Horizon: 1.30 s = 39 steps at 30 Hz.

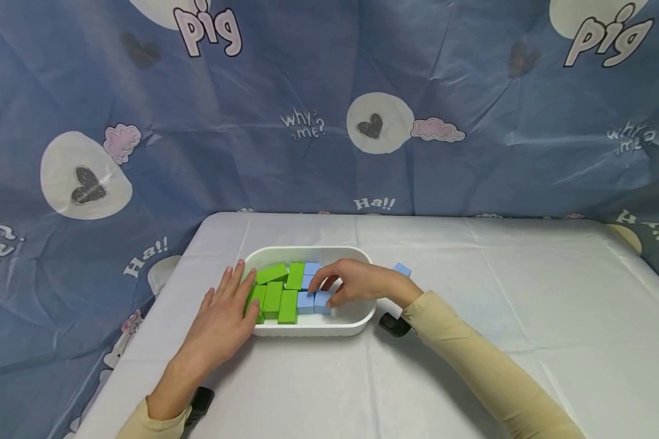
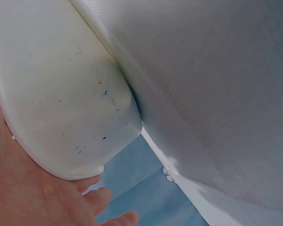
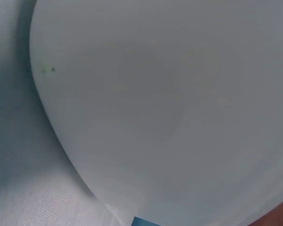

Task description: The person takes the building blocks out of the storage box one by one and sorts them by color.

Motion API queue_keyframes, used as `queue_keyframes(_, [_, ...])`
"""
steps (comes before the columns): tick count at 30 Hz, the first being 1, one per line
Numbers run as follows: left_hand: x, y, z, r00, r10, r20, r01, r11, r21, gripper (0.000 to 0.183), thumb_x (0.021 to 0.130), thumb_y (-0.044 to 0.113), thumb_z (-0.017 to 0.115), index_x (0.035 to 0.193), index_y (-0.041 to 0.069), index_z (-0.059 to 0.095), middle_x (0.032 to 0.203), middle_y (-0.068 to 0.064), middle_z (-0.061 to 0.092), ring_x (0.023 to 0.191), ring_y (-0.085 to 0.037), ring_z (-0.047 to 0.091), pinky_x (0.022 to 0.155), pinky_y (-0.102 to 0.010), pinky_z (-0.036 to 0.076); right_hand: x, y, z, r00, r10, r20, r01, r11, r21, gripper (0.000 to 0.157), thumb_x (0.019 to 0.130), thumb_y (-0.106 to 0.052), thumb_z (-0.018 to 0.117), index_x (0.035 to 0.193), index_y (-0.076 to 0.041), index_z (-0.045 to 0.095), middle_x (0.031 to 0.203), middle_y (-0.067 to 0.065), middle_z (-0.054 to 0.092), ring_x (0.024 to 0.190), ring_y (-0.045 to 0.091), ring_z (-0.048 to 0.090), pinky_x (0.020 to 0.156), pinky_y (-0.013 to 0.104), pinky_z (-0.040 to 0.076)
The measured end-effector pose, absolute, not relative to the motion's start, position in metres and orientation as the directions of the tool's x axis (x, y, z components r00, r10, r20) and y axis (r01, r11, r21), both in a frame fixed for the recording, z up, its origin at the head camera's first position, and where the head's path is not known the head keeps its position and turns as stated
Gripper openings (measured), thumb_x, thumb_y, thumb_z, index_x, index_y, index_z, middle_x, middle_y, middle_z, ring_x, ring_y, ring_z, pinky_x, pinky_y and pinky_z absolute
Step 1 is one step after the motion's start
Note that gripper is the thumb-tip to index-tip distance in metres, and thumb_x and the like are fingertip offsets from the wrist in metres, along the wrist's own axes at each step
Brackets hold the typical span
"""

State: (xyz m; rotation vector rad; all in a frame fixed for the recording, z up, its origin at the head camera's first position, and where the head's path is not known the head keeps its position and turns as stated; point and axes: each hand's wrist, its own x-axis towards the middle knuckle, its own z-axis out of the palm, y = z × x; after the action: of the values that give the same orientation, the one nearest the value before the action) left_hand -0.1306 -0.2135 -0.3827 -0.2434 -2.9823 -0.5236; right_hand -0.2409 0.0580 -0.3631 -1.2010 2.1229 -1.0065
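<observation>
A white oval tray holds several green blocks on its left side and several blue blocks beside them. My left hand rests over the tray's left end with its fingers straight, the thumb by the nearest green block. In the left wrist view that hand lies along the tray's outer wall. Inside the tray, my right hand has its thumb and fingers bent down around a blue block at the right of the group. The right wrist view shows mostly the tray's wall.
One more blue block lies on the white tablecloth outside the tray, partly behind my right wrist. Dark wrist devices sit under both wrists. A blue printed cloth hangs behind the table.
</observation>
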Motion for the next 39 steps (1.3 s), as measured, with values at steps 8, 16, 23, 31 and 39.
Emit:
queue_keyframes(8, [-0.1301, -0.2132, -0.3824, -0.983, 0.134, 0.128, 0.170, 0.929, 0.330, 0.058, 0.104, 0.029, 0.040, 0.155, 0.003, 0.028, 0.163, -0.016, 0.011, 0.149, -0.036, 0.008, 0.110, -0.066, 0.013, -0.2402, 0.0582, -0.3630, -0.492, -0.868, -0.069, -0.535, 0.365, -0.762, 0.036, 0.078, 0.006, 0.077, 0.111, -0.007, 0.071, 0.111, 0.000, 0.068, 0.100, 0.019, 0.064, 0.083, 0.023, 0.053])
queue_keyframes(16, [-0.1304, -0.2129, -0.3829, -0.982, 0.131, 0.133, 0.168, 0.931, 0.325, 0.058, 0.104, 0.029, 0.040, 0.155, 0.004, 0.028, 0.163, -0.015, 0.011, 0.149, -0.035, 0.009, 0.111, -0.065, 0.014, -0.2406, 0.0582, -0.3648, -0.491, -0.867, -0.079, -0.575, 0.391, -0.718, 0.040, 0.075, 0.011, 0.075, 0.109, -0.010, 0.070, 0.108, -0.004, 0.067, 0.096, 0.014, 0.063, 0.080, 0.022, 0.053])
queue_keyframes(23, [-0.1303, -0.2128, -0.3830, -0.983, 0.130, 0.133, 0.167, 0.930, 0.327, 0.058, 0.103, 0.028, 0.041, 0.154, 0.003, 0.029, 0.163, -0.016, 0.012, 0.148, -0.036, 0.009, 0.110, -0.066, 0.014, -0.2430, 0.0600, -0.3662, -0.465, -0.883, -0.065, -0.560, 0.350, -0.751, 0.037, 0.076, 0.011, 0.074, 0.109, -0.006, 0.071, 0.108, -0.001, 0.067, 0.092, 0.014, 0.063, 0.080, 0.022, 0.053])
queue_keyframes(31, [-0.1290, -0.2123, -0.3836, -0.983, 0.131, 0.130, 0.168, 0.929, 0.331, 0.058, 0.103, 0.028, 0.041, 0.155, 0.003, 0.029, 0.163, -0.016, 0.012, 0.149, -0.036, 0.008, 0.111, -0.065, 0.014, -0.2477, 0.0659, -0.3690, -0.449, -0.893, -0.040, -0.471, 0.274, -0.839, 0.032, 0.081, 0.004, 0.074, 0.111, -0.007, 0.072, 0.109, -0.001, 0.067, 0.090, 0.018, 0.062, 0.084, 0.029, 0.054])
queue_keyframes(39, [-0.1300, -0.2131, -0.3832, -0.982, 0.133, 0.132, 0.171, 0.928, 0.331, 0.058, 0.104, 0.028, 0.040, 0.155, 0.004, 0.029, 0.163, -0.015, 0.011, 0.149, -0.035, 0.009, 0.110, -0.065, 0.014, -0.2452, 0.0666, -0.3653, -0.486, -0.874, -0.031, -0.430, 0.269, -0.862, 0.030, 0.080, -0.006, 0.076, 0.110, -0.011, 0.072, 0.105, -0.005, 0.069, 0.090, 0.019, 0.063, 0.082, 0.031, 0.055])
